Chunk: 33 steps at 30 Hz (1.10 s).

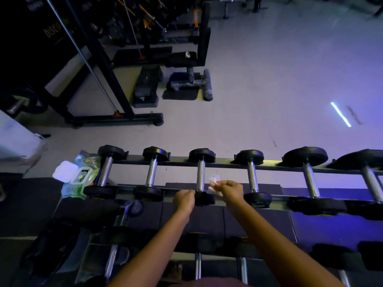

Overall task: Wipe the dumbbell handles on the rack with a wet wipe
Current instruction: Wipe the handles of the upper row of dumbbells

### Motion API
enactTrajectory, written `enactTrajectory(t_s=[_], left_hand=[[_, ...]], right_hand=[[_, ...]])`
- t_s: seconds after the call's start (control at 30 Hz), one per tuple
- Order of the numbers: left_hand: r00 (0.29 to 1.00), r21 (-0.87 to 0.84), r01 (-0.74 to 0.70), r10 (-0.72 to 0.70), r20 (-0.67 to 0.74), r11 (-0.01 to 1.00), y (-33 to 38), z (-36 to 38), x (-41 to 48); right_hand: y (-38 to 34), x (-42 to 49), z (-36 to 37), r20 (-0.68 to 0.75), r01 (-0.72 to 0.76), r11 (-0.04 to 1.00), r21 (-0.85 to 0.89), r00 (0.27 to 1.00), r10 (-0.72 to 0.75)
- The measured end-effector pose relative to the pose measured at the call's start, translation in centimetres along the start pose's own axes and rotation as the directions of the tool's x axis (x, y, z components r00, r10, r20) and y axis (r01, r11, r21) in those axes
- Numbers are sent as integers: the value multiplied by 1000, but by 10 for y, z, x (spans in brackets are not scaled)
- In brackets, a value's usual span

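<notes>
Left hand [184,198] gripping near head of third dumbbell [204,198] on rack [228,163], likely steadying it against rolling. Right hand [228,191] pinching wet wipe [214,181], hovering just right of handle [200,175]. Wipe pack [80,177] lying at rack's left end, lid open.

Gold lettering "DISCI…" on dark wall panel [55,28], remainder obscured; wipe pack [83,177] print unreadable.

Crumpled white wet wipe [214,183] just beside the chrome handle [200,175] of the third dumbbell [202,155] on the rack [228,164]
</notes>
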State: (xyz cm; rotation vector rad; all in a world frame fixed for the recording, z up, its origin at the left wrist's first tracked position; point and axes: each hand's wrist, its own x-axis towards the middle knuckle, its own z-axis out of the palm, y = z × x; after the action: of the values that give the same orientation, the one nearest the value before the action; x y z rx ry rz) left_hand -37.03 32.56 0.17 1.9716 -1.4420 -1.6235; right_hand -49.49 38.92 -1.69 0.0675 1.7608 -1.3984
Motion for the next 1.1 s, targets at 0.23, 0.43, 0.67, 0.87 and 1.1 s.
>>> enactTrajectory(t_s=[0.23, 0.43, 0.67, 0.87, 1.1], left_hand=[[997, -243, -11, 28, 69, 970, 16, 17, -51], [993, -347, 53, -13, 116, 936, -2, 25, -81], [978, -328, 154, -96, 187, 932, -27, 20, -96], [968, -322, 166, -92, 234, 932, -31, 18, -88], [918, -283, 225, -105, 383, 932, -25, 40, -78]], right_hand=[[0, -32, -43, 27, -18, 988, 151, 1000, 14], [7, -46, -79, 21, -25, 990, 136, 1000, 22], [27, -68, -92, -29, -30, 998, 59, 999, 32], [34, -78, -90, -23, -12, 1000, 19, 1000, 13], [26, -87, -107, -165, 81, 994, -72, 982, -92]])
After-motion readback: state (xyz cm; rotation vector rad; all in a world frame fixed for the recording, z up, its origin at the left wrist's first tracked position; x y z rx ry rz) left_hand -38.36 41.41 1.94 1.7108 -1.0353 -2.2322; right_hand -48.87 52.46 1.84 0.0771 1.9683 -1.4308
